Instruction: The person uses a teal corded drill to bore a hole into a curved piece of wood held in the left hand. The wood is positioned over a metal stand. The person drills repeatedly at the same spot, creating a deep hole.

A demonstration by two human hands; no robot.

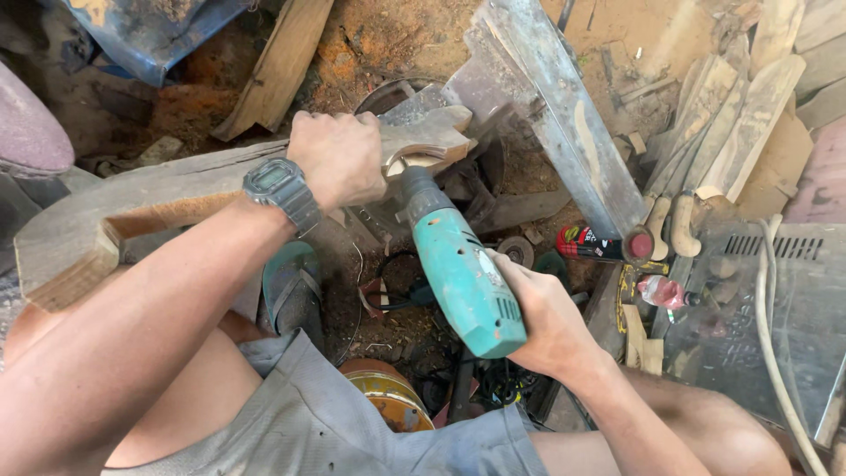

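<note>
- Grey shorts (326,423) fill the foreground, the person seated above a dirt floor (388,35) strewn with offcuts
- Right hand (546,322) wraps the rear handle of a teal electric drill (458,264), its grip closed tight around it; the drill's nose points up into a curved wooden piece (423,141)
- Left hand (339,159), a grey digital watch (282,189) at the wrist, has its grip clamped over that wooden piece, just beside the drill's tip
- A grey metal plank (564,123) slants behind; a red spray can (586,242) lies near; a sandal (291,286) sits below the left forearm
</note>
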